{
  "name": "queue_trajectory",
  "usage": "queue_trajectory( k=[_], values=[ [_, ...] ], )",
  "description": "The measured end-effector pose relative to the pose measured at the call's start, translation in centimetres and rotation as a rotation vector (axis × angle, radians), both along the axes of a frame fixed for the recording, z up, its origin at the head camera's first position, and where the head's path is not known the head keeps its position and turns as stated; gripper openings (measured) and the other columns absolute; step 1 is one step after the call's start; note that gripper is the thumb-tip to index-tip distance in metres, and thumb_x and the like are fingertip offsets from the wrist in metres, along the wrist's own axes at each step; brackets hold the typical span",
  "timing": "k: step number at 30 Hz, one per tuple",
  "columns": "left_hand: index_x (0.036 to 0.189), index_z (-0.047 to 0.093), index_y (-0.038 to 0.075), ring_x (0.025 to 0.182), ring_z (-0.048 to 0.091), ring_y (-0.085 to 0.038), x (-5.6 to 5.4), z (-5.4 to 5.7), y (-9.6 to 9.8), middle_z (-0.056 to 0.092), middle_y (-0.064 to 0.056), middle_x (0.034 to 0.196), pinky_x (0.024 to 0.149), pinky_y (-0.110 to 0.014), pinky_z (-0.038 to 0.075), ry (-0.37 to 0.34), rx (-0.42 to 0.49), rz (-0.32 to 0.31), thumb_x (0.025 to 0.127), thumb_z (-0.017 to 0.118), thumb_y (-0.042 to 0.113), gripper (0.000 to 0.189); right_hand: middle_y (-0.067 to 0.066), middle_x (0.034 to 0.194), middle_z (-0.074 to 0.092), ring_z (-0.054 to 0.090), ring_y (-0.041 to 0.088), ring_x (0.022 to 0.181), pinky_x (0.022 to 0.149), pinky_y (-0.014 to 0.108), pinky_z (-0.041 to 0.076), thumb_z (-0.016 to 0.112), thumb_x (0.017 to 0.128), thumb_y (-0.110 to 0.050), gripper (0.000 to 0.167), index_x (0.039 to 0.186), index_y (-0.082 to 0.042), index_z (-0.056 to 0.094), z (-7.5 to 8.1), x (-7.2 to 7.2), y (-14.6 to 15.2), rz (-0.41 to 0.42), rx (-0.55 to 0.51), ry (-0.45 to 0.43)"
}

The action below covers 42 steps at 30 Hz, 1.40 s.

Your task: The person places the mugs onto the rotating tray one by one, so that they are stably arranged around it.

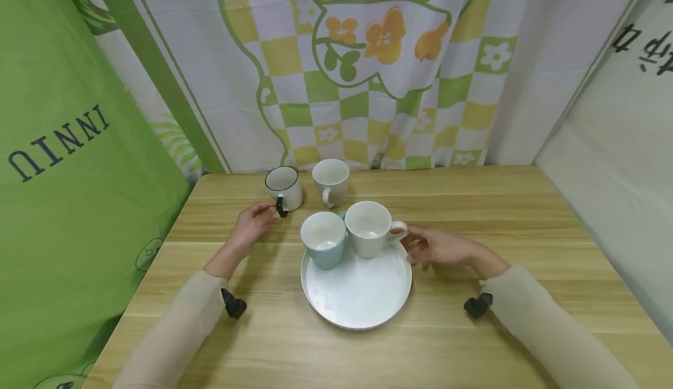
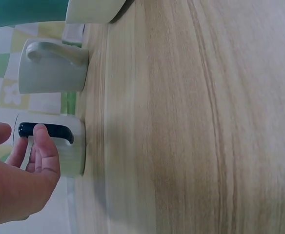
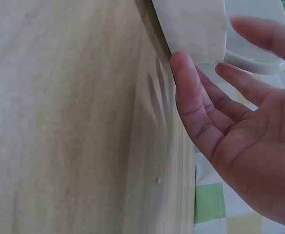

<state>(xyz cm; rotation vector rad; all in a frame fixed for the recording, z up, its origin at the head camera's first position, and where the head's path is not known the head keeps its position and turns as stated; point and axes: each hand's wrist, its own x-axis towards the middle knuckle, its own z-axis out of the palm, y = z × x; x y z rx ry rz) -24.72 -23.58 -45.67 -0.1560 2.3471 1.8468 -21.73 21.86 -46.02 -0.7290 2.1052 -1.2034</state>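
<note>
My left hand (image 1: pixel 252 225) is at the black handle (image 2: pixel 50 130) of a white mug with a dark rim (image 1: pixel 293 193). In the left wrist view a fingertip touches that handle, while the thumb stands apart from it. A round white tray (image 1: pixel 363 301) carries a light blue mug (image 1: pixel 327 256) and a white mug (image 1: pixel 365 240), side by side and upright. My right hand (image 1: pixel 441 246) is beside the tray's right rim, near the white mug's handle (image 3: pixel 254 63). Its fingers are loosely bent, with fingertips against the tray's edge, and the thumb is spread away.
Another white mug (image 1: pixel 336 189) stands behind the tray, next to the dark-rimmed one. A patterned curtain (image 1: pixel 368 126) hangs along the back edge of the wooden table (image 1: pixel 473 342). Green cloth (image 1: pixel 79 202) hangs at the left and a white sheet (image 1: pixel 615 138) at the right.
</note>
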Motion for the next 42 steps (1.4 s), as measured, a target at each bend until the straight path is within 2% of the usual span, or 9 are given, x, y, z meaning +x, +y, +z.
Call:
queue_trajectory(
  k=[4, 9, 15, 19, 23, 29, 33, 38, 42],
  values=[
    [0.143, 0.048, 0.002, 0.126, 0.057, -0.039, -0.2, 0.0, 0.1, 0.052, -0.019, 0.14, 0.103, -0.046, 0.051, -0.018, 0.024, 0.012, 0.107, 0.047, 0.022, 0.041, 0.031, 0.135, 0.05, 0.064, 0.03, 0.107, 0.071, 0.042, 0.06, 0.069, 0.095, -0.015, 0.072, 0.153, -0.003, 0.029, -0.1, 0.3, 0.1, 0.009, -0.004, -0.003],
    [0.143, 0.047, 0.001, 0.12, 0.06, -0.032, -0.3, 0.0, 0.3, 0.053, -0.02, 0.141, 0.098, -0.038, 0.054, -0.045, 0.039, 0.024, 0.107, 0.046, 0.021, 0.042, 0.03, 0.135, 0.05, 0.064, 0.029, 0.105, 0.071, 0.042, 0.06, 0.069, 0.094, -0.014, 0.07, 0.152, -0.006, 0.031, -0.3, 0.5, 0.1, 0.01, -0.009, -0.002],
    [0.146, 0.043, -0.001, 0.106, 0.065, -0.016, -0.6, 0.0, 0.5, 0.048, -0.02, 0.146, 0.096, -0.034, 0.055, -0.073, 0.071, 0.019, 0.107, 0.046, 0.021, 0.045, 0.028, 0.134, 0.053, 0.063, 0.029, 0.105, 0.069, 0.042, 0.06, 0.075, 0.09, -0.016, 0.075, 0.15, -0.005, 0.032, -0.3, 1.0, 0.2, -0.01, -0.016, -0.015],
    [0.148, 0.039, -0.002, 0.097, 0.065, -0.008, -0.8, -0.1, 0.5, 0.045, -0.021, 0.149, 0.092, -0.029, 0.055, -0.083, 0.099, 0.014, 0.107, 0.046, 0.022, 0.048, 0.031, 0.135, 0.051, 0.064, 0.029, 0.104, 0.068, 0.04, 0.059, 0.075, 0.09, -0.016, 0.082, 0.152, -0.003, 0.024, -0.3, 1.1, 0.4, -0.008, -0.027, -0.033],
    [0.15, 0.035, -0.003, 0.097, 0.064, -0.008, -1.0, -0.2, 0.6, 0.041, -0.021, 0.152, 0.087, -0.024, 0.054, -0.095, 0.129, 0.013, 0.107, 0.046, 0.023, 0.052, 0.032, 0.136, 0.049, 0.065, 0.029, 0.103, 0.067, 0.036, 0.058, 0.075, 0.09, -0.014, 0.086, 0.154, -0.003, 0.019, -0.4, 1.0, 0.5, -0.002, -0.036, -0.038],
    [0.152, 0.032, -0.003, 0.102, 0.062, -0.011, -1.3, -0.2, 0.8, 0.038, -0.02, 0.154, 0.089, -0.025, 0.052, -0.122, 0.158, 0.006, 0.107, 0.047, 0.023, 0.054, 0.026, 0.137, 0.049, 0.065, 0.027, 0.105, 0.072, 0.037, 0.058, 0.076, 0.089, -0.02, 0.083, 0.155, -0.012, 0.026, -0.5, 0.9, 0.4, 0.0, 0.012, -0.018],
    [0.149, 0.035, -0.003, 0.102, 0.062, -0.011, -1.5, -0.1, 1.0, 0.044, -0.019, 0.146, 0.087, -0.024, 0.051, -0.139, 0.183, 0.011, 0.107, 0.047, 0.023, 0.051, 0.027, 0.135, 0.05, 0.065, 0.026, 0.101, 0.07, 0.035, 0.058, 0.076, 0.089, -0.018, 0.08, 0.152, -0.01, 0.028, -0.4, 1.1, 0.3, -0.001, -0.007, -0.028],
    [0.14, 0.045, -0.002, 0.095, 0.063, -0.009, -1.8, -0.2, 1.2, 0.055, -0.007, 0.125, 0.079, -0.02, 0.05, -0.15, 0.223, 0.02, 0.106, 0.048, 0.021, 0.041, 0.029, 0.133, 0.05, 0.064, 0.025, 0.095, 0.066, 0.032, 0.057, 0.076, 0.088, -0.014, 0.078, 0.147, -0.005, 0.026, -0.5, 1.2, 0.3, 0.012, -0.036, -0.029],
    [0.133, 0.05, 0.001, 0.091, 0.062, -0.008, -1.9, -0.2, 1.3, 0.058, 0.001, 0.113, 0.074, -0.018, 0.048, -0.145, 0.235, 0.013, 0.107, 0.047, 0.022, 0.034, 0.03, 0.132, 0.048, 0.062, 0.027, 0.094, 0.067, 0.031, 0.057, 0.077, 0.087, -0.014, 0.083, 0.15, -0.005, 0.024, -0.5, 1.2, 0.4, 0.013, -0.04, -0.005]
  ],
)
